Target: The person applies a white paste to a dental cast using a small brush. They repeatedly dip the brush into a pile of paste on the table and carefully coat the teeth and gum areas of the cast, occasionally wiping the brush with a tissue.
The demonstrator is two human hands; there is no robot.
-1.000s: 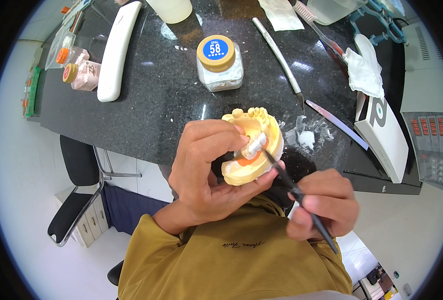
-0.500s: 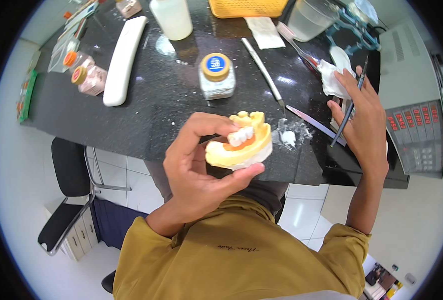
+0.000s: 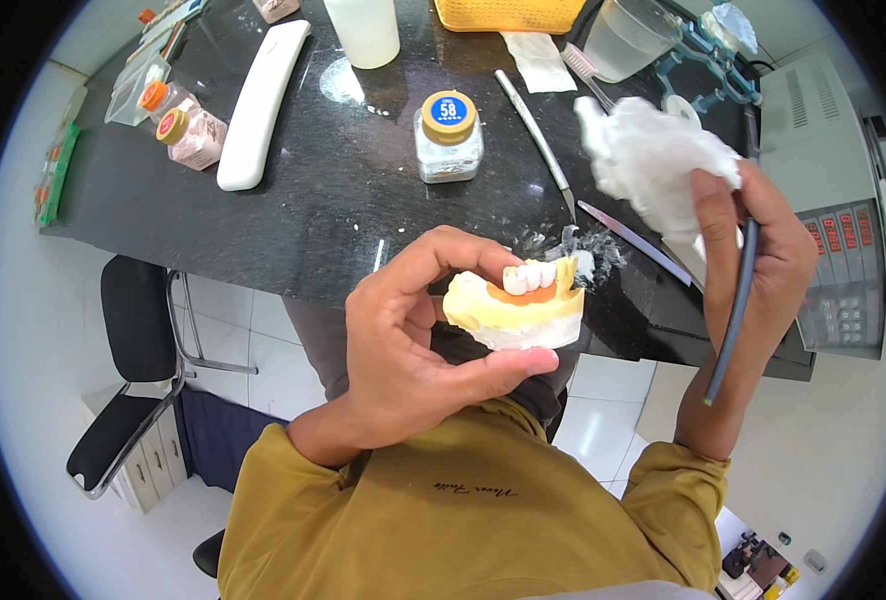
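Note:
My left hand (image 3: 393,345) is closed around a yellow dental model (image 3: 483,310) with a whitish plaster base, held above the table's front edge. A row of white false teeth (image 3: 529,278) sits over an orange-brown patch on the model, and my index fingertip lies beside it. Between thumb and fingers, my right hand (image 3: 768,245) pinches a crumpled wad of white tissue (image 3: 653,165). A thin dark-handled brush (image 3: 735,320) is also held in that hand, its handle slanting down over the wrist.
On the black tabletop (image 3: 333,225) are a gold-lidded powder jar (image 3: 449,140), a craft knife (image 3: 538,135), a purple strip-like tool (image 3: 633,240) and scattered white powder (image 3: 585,265). A clear tub (image 3: 631,42), blue articulator (image 3: 708,70) and control unit (image 3: 838,230) stand right; a long white case (image 3: 263,110) lies left.
My right hand has picked up the tissue wad from the table, and the brush now points downward. The left hand has shifted right and turned the model so the teeth face up.

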